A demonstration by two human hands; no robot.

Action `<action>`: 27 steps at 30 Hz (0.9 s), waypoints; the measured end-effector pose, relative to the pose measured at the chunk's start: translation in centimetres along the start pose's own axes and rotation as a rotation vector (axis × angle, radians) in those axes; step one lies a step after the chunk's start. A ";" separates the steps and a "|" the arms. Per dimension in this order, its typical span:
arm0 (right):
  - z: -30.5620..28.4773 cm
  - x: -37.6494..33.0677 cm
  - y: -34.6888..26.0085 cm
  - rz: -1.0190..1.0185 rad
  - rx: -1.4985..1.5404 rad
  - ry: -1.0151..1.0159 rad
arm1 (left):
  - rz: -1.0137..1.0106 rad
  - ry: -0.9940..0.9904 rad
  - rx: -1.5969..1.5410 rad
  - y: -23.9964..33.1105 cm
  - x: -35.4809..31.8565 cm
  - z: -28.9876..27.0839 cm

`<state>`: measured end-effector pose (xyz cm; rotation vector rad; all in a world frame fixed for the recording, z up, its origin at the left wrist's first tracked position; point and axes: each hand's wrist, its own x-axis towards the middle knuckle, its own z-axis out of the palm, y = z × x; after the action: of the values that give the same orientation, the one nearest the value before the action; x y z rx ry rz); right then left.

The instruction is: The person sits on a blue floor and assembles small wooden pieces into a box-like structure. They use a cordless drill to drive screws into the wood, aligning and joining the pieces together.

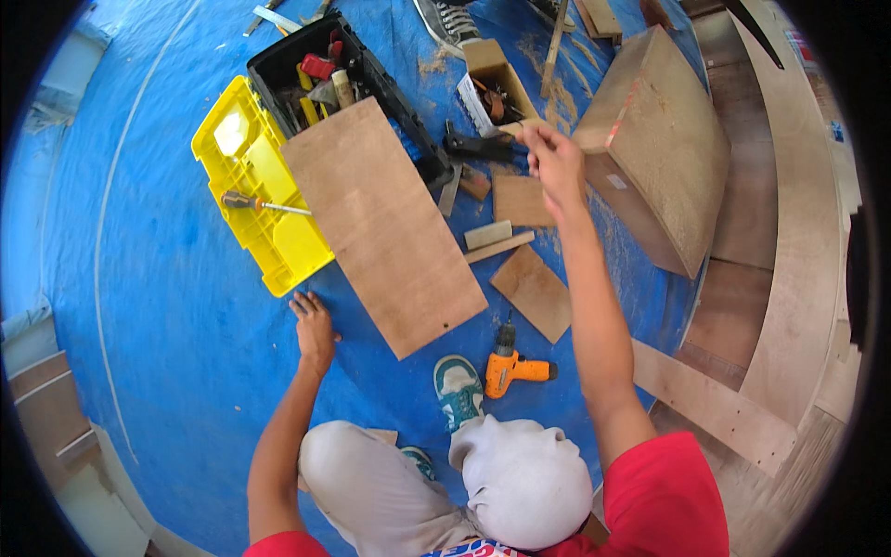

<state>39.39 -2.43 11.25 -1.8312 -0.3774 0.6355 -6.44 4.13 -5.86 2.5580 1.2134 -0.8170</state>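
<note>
Nearest the camera: person's bent knees in pale trousers, red sleeves cut off by the lower edge; one teal shoe (458, 391) shows, the other mostly hidden under the leg. Just beside it lies an orange drill (510, 365) on the blue tarp (167, 306). Left hand (314, 327) rests flat on the tarp, fingers loosely spread, holding nothing, near the corner of a long plywood board (382, 223). That board leans over the black toolbox (353, 84) w/ yellow lid (252, 190), hiding approx. half the contents; a screwdriver (263, 203) lies on the lid. Small wood offcuts (529, 290) lie between board and right arm. Farther out, right hand (554, 160) is raised, fingers pinching a thin pale wood strip (520, 123), its length hard to make out. Beyond: wooden box (654, 148), small open carton (492, 84) of bits, someone's sneaker (447, 20) cut off at top.
</note>
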 end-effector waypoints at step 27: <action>-12.8 -38.1 26.0 -0.044 -1.375 -0.326 | 0.295 0.404 -1.463 6.7 -12.4 -9.1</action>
<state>15.00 -41.81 -0.78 -2.9755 -1.2957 0.6940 -4.08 -4.70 8.21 1.5262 0.8766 0.5650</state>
